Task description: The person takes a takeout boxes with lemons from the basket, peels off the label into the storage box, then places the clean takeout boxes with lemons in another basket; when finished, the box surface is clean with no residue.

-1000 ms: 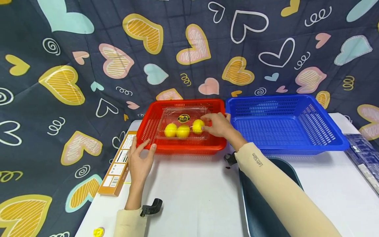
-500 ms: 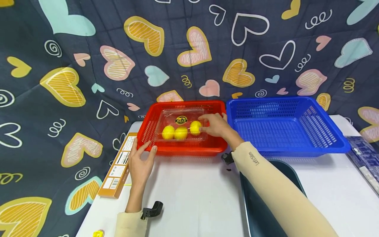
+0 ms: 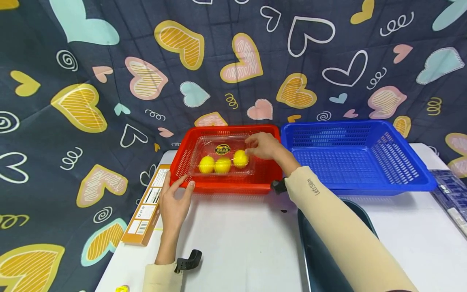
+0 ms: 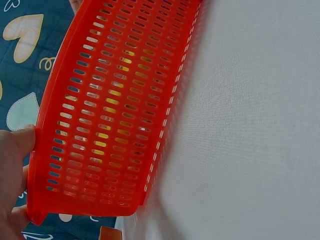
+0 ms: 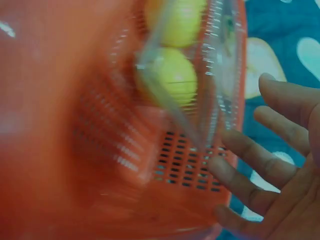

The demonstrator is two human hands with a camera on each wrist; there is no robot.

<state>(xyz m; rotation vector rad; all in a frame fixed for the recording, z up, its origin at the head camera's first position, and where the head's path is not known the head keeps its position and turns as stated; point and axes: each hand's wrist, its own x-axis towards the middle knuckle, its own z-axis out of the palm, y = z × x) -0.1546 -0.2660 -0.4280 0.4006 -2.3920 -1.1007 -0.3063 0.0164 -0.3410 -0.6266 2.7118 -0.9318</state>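
A clear plastic fruit box (image 3: pixel 202 146) with a dark label lies inside the red basket (image 3: pixel 233 187). Three yellow round fruits (image 3: pixel 222 165) show through it in the head view. My right hand (image 3: pixel 264 146) hovers over the box's right end; in the right wrist view its fingers (image 5: pixel 260 162) are spread, with nothing between them. My left hand (image 3: pixel 174 209) touches the basket's front left corner, fingertips at the rim and fingers apart. In the left wrist view, the thumb (image 4: pixel 22 137) meets the rim and the other fingers are partly hidden behind it.
A blue basket (image 3: pixel 343 187) stands right of the red one. Nearer, a dark teal bin (image 3: pixel 321 251) lies partly under my right sleeve. An orange carton (image 3: pixel 146 207) is at the left, a small yellow thing (image 3: pixel 122 288) by the front edge. A patterned blue package (image 3: pixel 450 190) sits far right.
The clear box has shifted slightly left within the red basket. My right hand has since risen off the box's right end. The left hand stays at the corner.
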